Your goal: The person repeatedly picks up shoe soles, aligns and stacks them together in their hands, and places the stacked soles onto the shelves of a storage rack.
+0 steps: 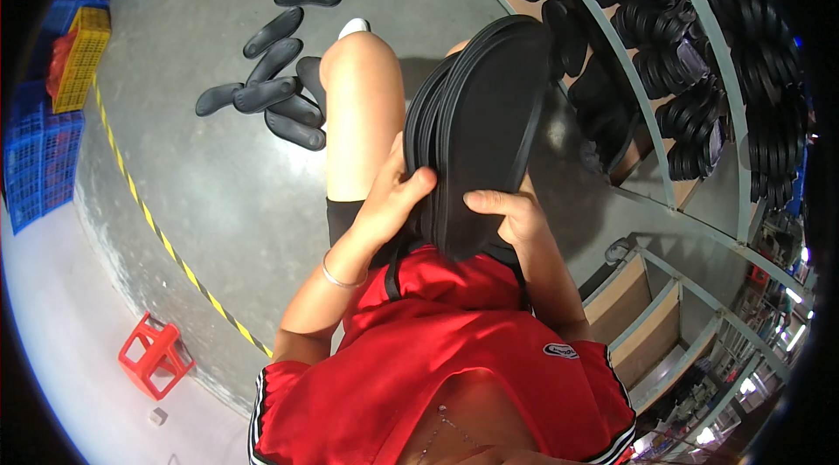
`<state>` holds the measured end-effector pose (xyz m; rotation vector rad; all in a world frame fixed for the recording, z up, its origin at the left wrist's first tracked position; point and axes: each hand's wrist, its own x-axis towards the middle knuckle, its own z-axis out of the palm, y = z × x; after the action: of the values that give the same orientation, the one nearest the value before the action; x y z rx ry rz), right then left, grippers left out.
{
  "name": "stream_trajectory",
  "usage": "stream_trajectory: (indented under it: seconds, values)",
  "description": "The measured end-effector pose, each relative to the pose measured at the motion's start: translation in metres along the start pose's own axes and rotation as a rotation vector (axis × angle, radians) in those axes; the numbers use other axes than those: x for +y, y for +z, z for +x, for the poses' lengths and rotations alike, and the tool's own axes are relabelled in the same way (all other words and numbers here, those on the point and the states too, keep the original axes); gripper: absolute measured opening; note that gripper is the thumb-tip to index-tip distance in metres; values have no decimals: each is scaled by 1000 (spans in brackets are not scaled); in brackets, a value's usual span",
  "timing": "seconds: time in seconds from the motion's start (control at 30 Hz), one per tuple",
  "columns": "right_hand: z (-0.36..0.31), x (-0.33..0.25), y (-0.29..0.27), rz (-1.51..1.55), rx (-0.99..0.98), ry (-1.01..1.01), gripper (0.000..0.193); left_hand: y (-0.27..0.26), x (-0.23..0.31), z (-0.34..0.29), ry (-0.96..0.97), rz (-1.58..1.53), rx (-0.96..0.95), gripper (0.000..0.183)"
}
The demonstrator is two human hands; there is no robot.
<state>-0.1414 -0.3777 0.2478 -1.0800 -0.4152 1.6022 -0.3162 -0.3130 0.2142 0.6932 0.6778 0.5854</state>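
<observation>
Between my two hands stands a stack of black shoe soles, tilted on edge above my lap. My left hand closes on the stack's left side, its thumb pressed against the edges of the soles. On the other side my right hand grips the stack, with the thumb lying across the flat face of the outermost sole and the fingers hidden behind. Several loose black soles are scattered on the grey floor, left of my bare knee. Some overlap one another.
At the right, a metal rack holds many bundled black soles. Below it stands another frame with wooden shelves. Blue crates and a yellow crate line the left. A red stool sits beyond a yellow-black floor stripe.
</observation>
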Motion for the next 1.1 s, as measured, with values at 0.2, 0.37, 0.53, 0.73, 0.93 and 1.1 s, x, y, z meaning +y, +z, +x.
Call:
stream_trajectory:
  seconds: [0.2, 0.37, 0.53, 0.73, 0.93, 1.1]
  values:
    - [17, 14, 3, 204, -4, -269, 55, 15, 10, -21, 182, 409, 144, 95]
    - [19, 1, -33, 438, -179, -417, 61, -9, 53, -22, 478, 1022, 230, 75]
    - [20, -8, -99, -158, -243, -538, 77, -22, 61, -9, 598, 1324, 36, 73]
    - [-16, -12, -123, -552, 0, -314, 75, -53, 8, -3, 402, 1016, 16, 109]
    - [-1, -3, -118, -664, 153, -684, 74, -3, 3, 2, 603, 1043, 10, 114]
    - [-10, 10, -148, -551, 167, -536, 65, -1, 12, 9, 674, 1069, -119, 101]
